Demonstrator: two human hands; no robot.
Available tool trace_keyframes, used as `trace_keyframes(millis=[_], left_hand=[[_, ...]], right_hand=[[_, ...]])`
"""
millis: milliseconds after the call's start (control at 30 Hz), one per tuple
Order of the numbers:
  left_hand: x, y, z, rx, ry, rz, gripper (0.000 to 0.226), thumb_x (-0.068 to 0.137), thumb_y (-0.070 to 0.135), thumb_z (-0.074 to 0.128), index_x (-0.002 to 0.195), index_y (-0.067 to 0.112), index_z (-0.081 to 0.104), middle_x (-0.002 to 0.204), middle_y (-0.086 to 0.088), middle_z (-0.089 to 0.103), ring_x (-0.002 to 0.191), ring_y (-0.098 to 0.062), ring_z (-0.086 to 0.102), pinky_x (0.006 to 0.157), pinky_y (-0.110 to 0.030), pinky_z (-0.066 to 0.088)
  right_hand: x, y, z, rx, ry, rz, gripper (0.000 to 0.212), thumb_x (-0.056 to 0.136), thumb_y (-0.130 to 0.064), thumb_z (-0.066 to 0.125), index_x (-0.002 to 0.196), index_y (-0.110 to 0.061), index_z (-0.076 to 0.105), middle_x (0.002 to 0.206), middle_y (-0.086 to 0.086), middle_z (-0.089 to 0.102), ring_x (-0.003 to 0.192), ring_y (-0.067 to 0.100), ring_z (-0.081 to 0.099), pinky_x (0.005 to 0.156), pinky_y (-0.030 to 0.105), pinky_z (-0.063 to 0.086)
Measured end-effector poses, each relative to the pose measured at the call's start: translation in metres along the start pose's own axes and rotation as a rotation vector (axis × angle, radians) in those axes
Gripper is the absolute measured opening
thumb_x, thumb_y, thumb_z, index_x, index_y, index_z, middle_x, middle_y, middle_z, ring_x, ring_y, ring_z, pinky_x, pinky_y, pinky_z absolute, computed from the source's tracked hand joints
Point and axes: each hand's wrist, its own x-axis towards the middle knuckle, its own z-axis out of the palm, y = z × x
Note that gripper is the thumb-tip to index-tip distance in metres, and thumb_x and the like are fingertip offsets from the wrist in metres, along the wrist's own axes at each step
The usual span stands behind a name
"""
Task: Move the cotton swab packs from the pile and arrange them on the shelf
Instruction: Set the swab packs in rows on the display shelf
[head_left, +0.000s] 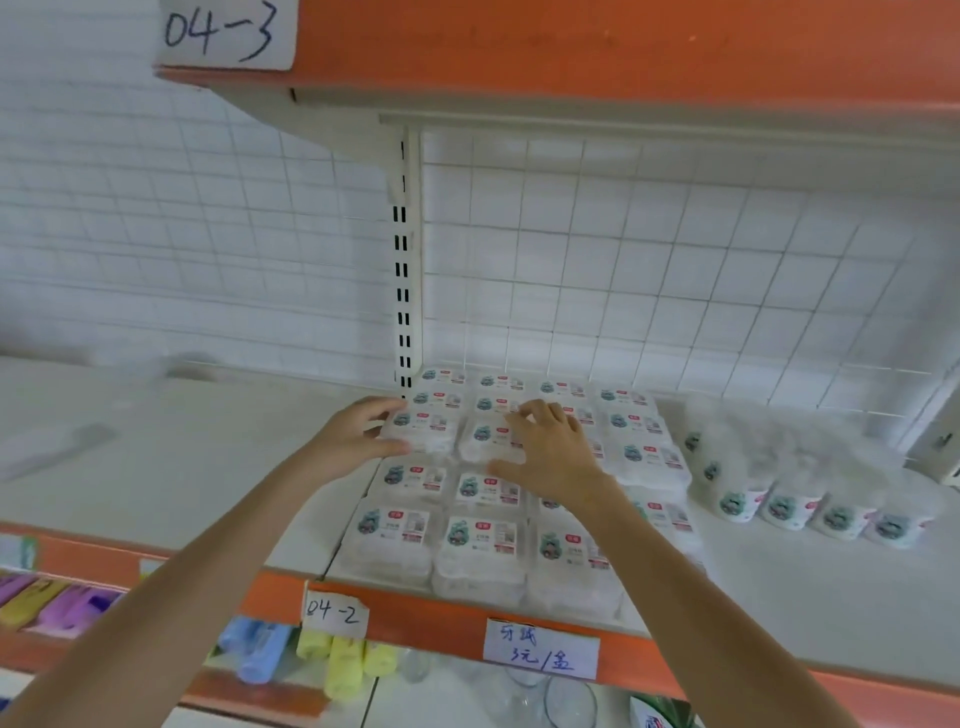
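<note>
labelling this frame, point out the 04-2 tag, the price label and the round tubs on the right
04-2 tag (332, 609): head view, middle of the handwritten paper.
price label (541, 649): head view, centre of the white card on the orange shelf edge.
round tubs (789, 506): head view, front of one tub's label.

Cotton swab packs (395, 535): clear, white-filled, green-and-red labels, lying flat in touching rows on white shelf (218, 467).
</note>
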Motion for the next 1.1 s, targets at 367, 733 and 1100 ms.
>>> trace_keyframes(millis=[367, 733, 1100], left_hand=[[0.006, -0.008, 0.012, 0.000, 0.029, 0.034, 0.062, 0.074, 0.018, 0.075, 0.129, 0.015, 0.047, 0.124, 0.002, 0.039, 0.112, -0.007, 0.044, 0.093, -0.013, 0.033], [0.006, -0.006, 0.018, 0.090, 0.051, 0.014, 0.067, 0.075, 0.022, 0.075, 0.133, 0.015, 0.042, 0.128, -0.001, 0.035, 0.118, -0.015, 0.043, 0.098, -0.022, 0.034], [-0.046, 0.033, 0.018, 0.284, 0.302, 0.197, 0.042, 0.085, 0.028, 0.063, 0.123, 0.017, 0.050, 0.112, 0.000, 0.052, 0.094, -0.010, 0.051, 0.081, -0.022, 0.037]], right_hand=[[-0.001, 0.006, 0.001, 0.036, 0.007, -0.048, 0.053, 0.089, -0.054, 0.046, 0.137, -0.032, 0.041, 0.143, -0.001, 0.035, 0.132, 0.022, 0.028, 0.109, 0.038, 0.020], [-0.008, -0.002, 0.005, 0.020, 0.061, -0.057, 0.047, 0.091, -0.044, 0.047, 0.133, -0.023, 0.042, 0.140, 0.001, 0.039, 0.128, 0.023, 0.035, 0.107, 0.038, 0.026], [-0.053, -0.018, -0.019, 0.185, 0.299, -0.081, 0.044, 0.090, -0.042, 0.050, 0.124, -0.015, 0.053, 0.124, 0.003, 0.055, 0.116, 0.023, 0.049, 0.098, 0.038, 0.039]])
